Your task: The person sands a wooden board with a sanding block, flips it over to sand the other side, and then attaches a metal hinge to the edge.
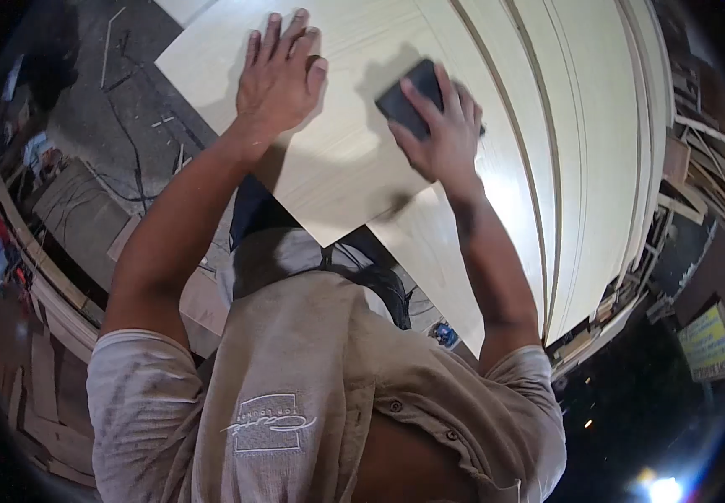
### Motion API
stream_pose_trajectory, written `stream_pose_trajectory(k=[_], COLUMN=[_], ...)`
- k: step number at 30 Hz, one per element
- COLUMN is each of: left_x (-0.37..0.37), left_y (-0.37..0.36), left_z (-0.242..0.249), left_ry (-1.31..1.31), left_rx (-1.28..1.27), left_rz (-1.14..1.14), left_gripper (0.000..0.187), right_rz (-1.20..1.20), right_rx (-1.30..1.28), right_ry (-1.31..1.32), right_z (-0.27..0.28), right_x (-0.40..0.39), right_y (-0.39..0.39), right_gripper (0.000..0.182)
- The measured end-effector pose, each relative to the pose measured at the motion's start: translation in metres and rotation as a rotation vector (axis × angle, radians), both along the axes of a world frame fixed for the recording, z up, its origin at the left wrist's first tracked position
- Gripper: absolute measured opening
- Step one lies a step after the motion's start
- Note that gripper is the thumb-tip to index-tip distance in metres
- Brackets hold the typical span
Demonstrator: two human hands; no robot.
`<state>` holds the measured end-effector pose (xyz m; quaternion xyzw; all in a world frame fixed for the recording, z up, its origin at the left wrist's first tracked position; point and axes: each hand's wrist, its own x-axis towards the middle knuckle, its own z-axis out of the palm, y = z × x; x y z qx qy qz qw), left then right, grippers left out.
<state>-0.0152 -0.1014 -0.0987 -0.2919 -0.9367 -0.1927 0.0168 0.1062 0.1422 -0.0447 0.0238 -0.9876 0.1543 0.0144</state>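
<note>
A pale wooden panel (329,184) lies in front of my body, one corner pointing toward my waist. My left hand (278,84) rests flat on its left part, fingers stretched out and nothing held. On the panel's right side, my right hand (450,134) grips a dark grey sanding block (408,101), with the fingers over its top and the thumb along the near side. The block's underside is hidden, and its far left corner sticks out past the fingers.
Larger pale boards (605,168) with dark gaps between them extend to the right. Wood scraps (702,176) are piled beyond them, near a yellow sign (706,342). At left, cables (132,151) and planks (44,369) lie on the floor.
</note>
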Motion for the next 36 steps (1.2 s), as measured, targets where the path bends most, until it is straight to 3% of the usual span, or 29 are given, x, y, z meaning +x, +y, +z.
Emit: stream_pose_trajectory(k=[3,7,12,15,17,20,22,25,28,31,36], left_x=[-0.003,-0.004,-0.005,-0.006,-0.006,-0.003,-0.001,-0.002,-0.008,-0.004,-0.003], left_y=[0.000,0.001,-0.001,-0.002,-0.002,0.000,0.003,0.011,-0.002,-0.001,0.000], left_z=[0.003,0.007,0.013,0.009,0.006,0.004,0.006,0.027,-0.008,-0.006,-0.002], left_ry=[-0.001,-0.040,-0.100,-0.100,-0.074,-0.037,0.012,-0.172,0.107,0.098,0.037], left_rx=[0.003,-0.018,-0.016,-0.005,0.019,0.009,0.088,-0.082,0.038,0.040,-0.031], left_rz=[-0.011,-0.005,0.004,-0.004,0.003,0.027,0.020,0.079,-0.065,-0.050,-0.019], left_gripper=[0.048,0.049,0.049,0.047,0.046,0.043,0.042,0.050,0.043,0.044,0.046], right_rz=[-0.013,0.027,0.065,0.094,0.026,0.028,0.032,-0.009,-0.032,-0.067,-0.022], right_rx=[-0.001,-0.044,-0.044,0.003,0.002,-0.036,-0.056,-0.077,0.015,-0.003,-0.023], right_ry=[-0.057,-0.033,-0.031,0.129,0.055,0.085,0.076,0.000,0.073,0.047,0.038], right_z=[0.008,0.005,-0.008,-0.022,-0.015,-0.012,-0.011,0.003,-0.009,-0.002,0.003], right_x=[0.057,0.052,-0.065,-0.160,-0.217,-0.247,-0.221,-0.141,-0.014,0.067,0.075], right_y=[0.018,0.021,-0.005,-0.032,-0.058,-0.064,-0.053,-0.026,0.016,0.036,0.042], right_gripper=[0.071,0.071,0.062,0.056,0.055,0.051,0.050,0.046,0.055,0.062,0.064])
